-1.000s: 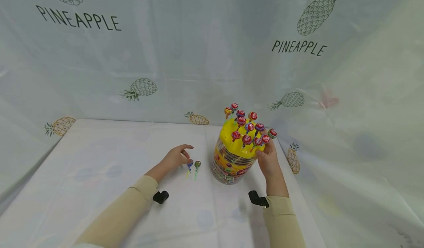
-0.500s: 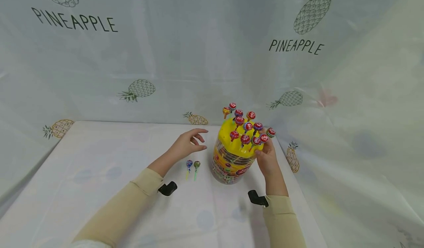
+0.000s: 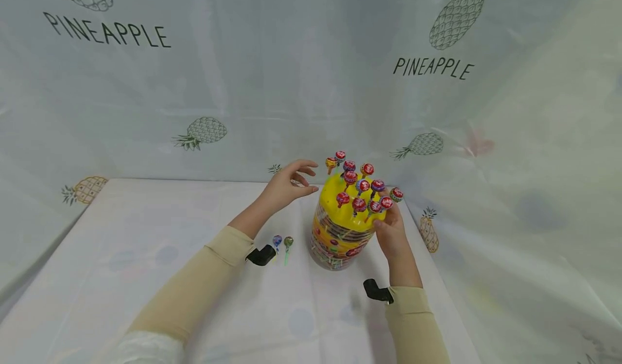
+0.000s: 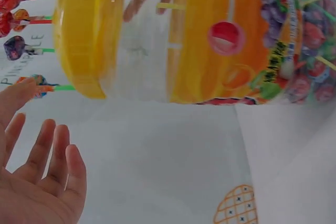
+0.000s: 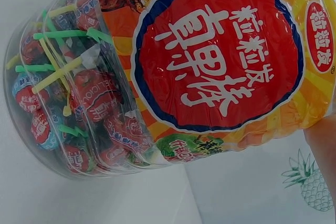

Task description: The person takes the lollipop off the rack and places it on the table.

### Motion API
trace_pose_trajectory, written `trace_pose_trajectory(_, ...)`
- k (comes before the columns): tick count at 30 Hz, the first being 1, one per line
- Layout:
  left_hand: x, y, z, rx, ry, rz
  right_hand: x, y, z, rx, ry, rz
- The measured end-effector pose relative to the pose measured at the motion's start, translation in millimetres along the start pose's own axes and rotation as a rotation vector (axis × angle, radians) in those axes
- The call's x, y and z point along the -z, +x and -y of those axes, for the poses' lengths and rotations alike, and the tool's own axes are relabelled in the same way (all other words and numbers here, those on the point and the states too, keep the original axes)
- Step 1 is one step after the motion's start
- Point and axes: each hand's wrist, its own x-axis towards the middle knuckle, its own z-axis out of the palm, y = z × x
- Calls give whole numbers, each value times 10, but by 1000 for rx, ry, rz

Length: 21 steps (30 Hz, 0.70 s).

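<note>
A clear candy jar [image 3: 335, 240] with a yellow lid [image 3: 332, 196] stands on the table. Several wrapped lollipops [image 3: 358, 205] stick up from the lid. My right hand [image 3: 392, 234] grips the lid's right side, thumb in front, some fingers hidden behind. At the lid's back left, my left hand [image 3: 288, 184] hovers with fingers spread and nothing in them. In the left wrist view, its thumb tip overlaps a lollipop [image 4: 41, 86] on the lid's edge; whether they touch I cannot tell. A blue lollipop [image 3: 277, 240] and a green lollipop [image 3: 289, 241] lie left of the jar.
The table [image 3: 160, 299] has a white cover. Behind and to the right hangs a pineapple-print curtain [image 3: 291, 83], close to the jar. More lollipops [image 5: 94, 95] fill the jar's bottom. A black wrist camera [image 3: 261, 255] sits on the left forearm, near the loose lollipops.
My left hand has moved from beside the blue lollipop on the table, up and right to the lid's back left. The right hand keeps its grip on the jar.
</note>
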Motion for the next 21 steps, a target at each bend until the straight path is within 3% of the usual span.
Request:
trace_pose_trajectory(6,-51,116,-116,-45,-16,-5,19,2,-2,2,3,6)
trace_pose_trajectory(15,-122,171,-187,-69,-37,54,9,4,-6,3,-10,8)
trace_pose_trajectory(21,-157,196,-214,-77,-26,59,20,-2,-6,9,-10,18)
